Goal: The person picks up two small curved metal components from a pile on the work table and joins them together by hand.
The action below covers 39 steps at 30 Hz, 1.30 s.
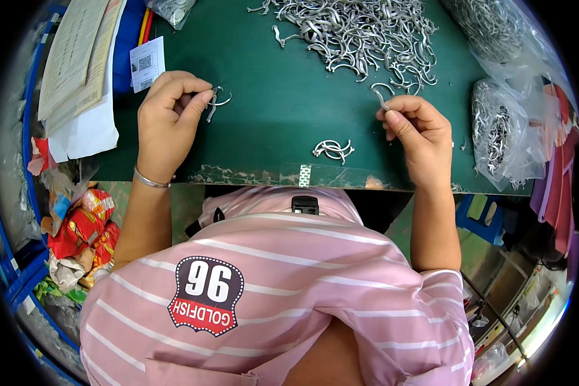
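Note:
Between thumb and fingertips, my left hand point(170, 119) pinches small curved metal pieces point(220, 101) over the left part of the green table point(270, 83). My right hand point(419, 135) grips a single curved metal piece point(381, 96) by its lower end, its bent tip pointing up and away. Several more curved pieces point(333, 150) lie in a small cluster near the table's front edge, between my hands. At the far side spreads a large loose heap of the same silvery pieces point(360, 38). How many pieces my left hand holds is partly hidden by the fingers.
Clear plastic bags of metal pieces point(495, 128) stand along the right edge. Papers point(87, 83) and a small printed label point(147, 63) lie at the left. Crumpled red wrappers point(87, 225) fill the space below left. A blue stool point(482, 217) stands below right.

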Motion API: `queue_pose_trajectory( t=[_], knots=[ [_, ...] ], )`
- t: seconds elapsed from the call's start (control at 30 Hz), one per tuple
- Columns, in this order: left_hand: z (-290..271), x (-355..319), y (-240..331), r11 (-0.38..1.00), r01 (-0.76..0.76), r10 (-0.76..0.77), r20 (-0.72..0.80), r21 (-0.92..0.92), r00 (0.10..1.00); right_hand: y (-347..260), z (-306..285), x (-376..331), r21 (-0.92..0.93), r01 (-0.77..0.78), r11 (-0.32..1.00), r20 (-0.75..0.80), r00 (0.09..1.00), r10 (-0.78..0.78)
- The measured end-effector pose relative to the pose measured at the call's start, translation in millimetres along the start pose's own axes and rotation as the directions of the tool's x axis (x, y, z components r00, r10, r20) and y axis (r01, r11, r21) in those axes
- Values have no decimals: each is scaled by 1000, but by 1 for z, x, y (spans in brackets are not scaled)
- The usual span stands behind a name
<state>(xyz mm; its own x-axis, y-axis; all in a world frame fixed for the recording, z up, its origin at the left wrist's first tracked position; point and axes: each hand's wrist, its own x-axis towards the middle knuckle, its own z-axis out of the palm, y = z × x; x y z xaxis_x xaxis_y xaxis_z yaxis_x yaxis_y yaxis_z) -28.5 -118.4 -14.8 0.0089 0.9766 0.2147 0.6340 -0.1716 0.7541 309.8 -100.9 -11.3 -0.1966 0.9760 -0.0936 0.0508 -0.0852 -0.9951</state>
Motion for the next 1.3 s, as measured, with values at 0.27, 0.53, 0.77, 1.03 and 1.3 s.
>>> queue_pose_trajectory(
  t=[0.27,0.53,0.77,1.03,1.3],
  knots=[
    [52,10,76,899,-260,324,136,-352,936,-1,21,-12,335,-307,891,285,934,214],
    [41,12,55,928,-307,336,121,-212,934,-4,15,2,-708,341,619,50,898,-438],
    [-11,13,5,991,-122,127,-148,49,981,5,4,27,-893,313,323,105,844,-526],
    [-9,3,1,996,-31,26,52,84,998,-8,14,10,-664,281,693,-45,910,-412],
    [23,9,52,975,-151,177,160,-161,971,10,38,-10,-239,289,927,-76,946,-315]
  ],
)
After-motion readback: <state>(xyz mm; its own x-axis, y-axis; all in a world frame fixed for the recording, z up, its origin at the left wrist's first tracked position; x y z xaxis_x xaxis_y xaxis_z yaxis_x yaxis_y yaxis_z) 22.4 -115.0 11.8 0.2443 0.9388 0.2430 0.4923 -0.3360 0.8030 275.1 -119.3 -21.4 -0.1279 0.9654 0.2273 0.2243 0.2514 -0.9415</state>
